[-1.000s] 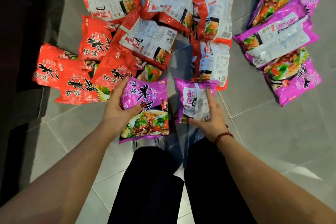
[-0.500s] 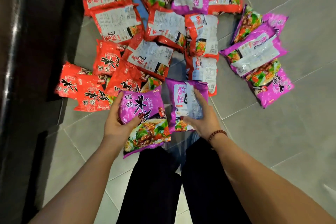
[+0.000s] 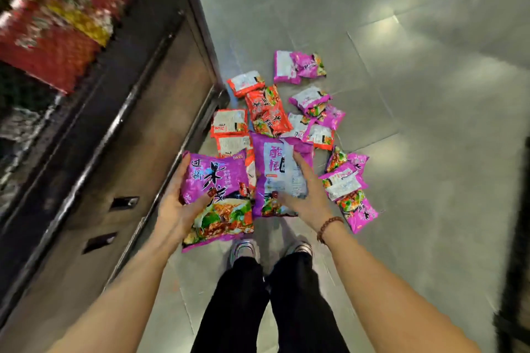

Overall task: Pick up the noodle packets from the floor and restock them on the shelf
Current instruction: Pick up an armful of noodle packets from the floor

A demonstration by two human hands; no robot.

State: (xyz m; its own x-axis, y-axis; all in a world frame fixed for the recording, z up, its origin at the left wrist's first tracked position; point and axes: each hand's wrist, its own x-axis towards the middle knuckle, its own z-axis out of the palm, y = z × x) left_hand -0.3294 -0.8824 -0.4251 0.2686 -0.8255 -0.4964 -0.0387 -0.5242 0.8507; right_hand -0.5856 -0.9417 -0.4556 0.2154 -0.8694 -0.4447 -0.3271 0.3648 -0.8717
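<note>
Purple noodle packet (image 3: 216,195) pinched in left hand (image 3: 175,210), thumb over front; second purple packet (image 3: 279,178) clasped by right hand (image 3: 308,198), fingers spread. Both lifted above floor pile (image 3: 275,112). Keep flat, carry left to shelf (image 3: 54,37), slot beside blurred stock.

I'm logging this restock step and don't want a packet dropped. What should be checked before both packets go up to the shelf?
1. Left hand grip on the front-up purple packet: ok, thumb over its face, fingers along its edge.
2. Right hand grip on the back-up purple packet: ok, fingers spread across it.
3. Both packets off the floor: ok.
4. Shelf has free space: cannot tell, blurred.
5. Feet clear of the floor packets: ok, the pile lies ahead of the shoes.
</note>
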